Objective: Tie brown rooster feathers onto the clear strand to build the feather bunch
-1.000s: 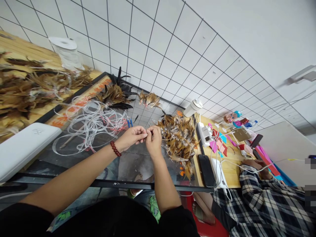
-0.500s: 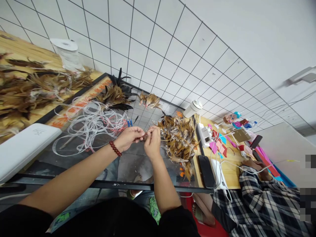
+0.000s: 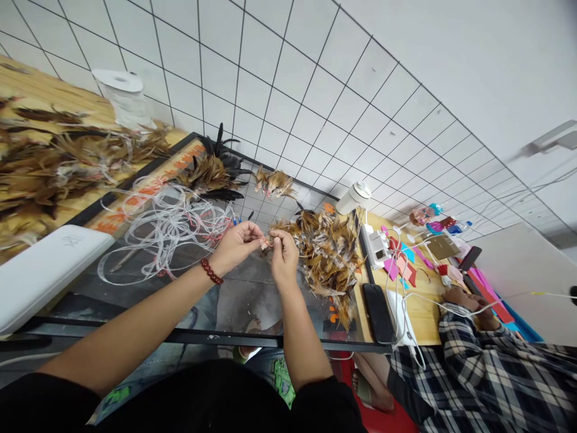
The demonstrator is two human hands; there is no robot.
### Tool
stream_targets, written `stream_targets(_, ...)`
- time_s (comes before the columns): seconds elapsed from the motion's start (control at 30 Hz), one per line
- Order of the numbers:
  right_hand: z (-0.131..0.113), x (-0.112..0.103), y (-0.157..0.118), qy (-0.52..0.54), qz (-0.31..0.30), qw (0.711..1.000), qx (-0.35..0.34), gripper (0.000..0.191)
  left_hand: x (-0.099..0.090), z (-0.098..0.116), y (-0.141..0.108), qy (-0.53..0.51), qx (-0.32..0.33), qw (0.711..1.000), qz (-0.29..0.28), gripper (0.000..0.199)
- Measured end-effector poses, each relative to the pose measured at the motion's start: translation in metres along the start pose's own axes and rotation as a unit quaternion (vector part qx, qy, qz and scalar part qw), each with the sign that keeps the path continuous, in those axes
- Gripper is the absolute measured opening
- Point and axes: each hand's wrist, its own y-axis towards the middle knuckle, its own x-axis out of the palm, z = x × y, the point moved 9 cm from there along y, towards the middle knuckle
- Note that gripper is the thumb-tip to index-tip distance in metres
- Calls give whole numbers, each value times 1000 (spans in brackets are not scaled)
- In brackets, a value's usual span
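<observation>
Feather tuft (image 3: 265, 243): one, apparently; small and blurred, held above the glass tabletop (image 3: 252, 294)
Left hand (image 3: 240, 245): thumb and finger pinching its pinkish end
Right hand (image 3: 285, 255): pinching its other side
Change: hands slightly farther apart than half a second ago, more tuft showing
Feather pile (image 3: 331, 258): one, just beside the right hand
White spool (image 3: 128, 105): one
Beaded bracelet (image 3: 211, 272): one

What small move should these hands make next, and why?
Perhaps ease the right hand slightly toward the left hand, since both are posed in pinches beside a small pinkish piece showing between them, though exact contact is too small to tell.
</observation>
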Motion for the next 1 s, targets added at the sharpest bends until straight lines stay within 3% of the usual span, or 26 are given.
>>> stream_targets(0.2,14,9,-1,-34,-27,999,6,21,3,19,-12,184,136,973,9,11)
stream_targets(0.3,22,11,-2,-31,-36,998,30,20,1,23,-15,259,166,951,28,7)
stream_targets(0.5,34,15,-3,58,-47,991,110,19,-9,14,-9,168,126,975,65,16)
stream_targets(0.63,34,16,-3,87,-59,986,129,17,-11,8,-5,150,96,982,68,22)
stream_targets(0.83,23,17,-2,-3,-98,992,74,16,-7,3,0,110,53,992,25,31)
stream_targets(1.0,19,10,-1,-99,-50,993,50,13,-5,4,0,71,40,996,21,34)
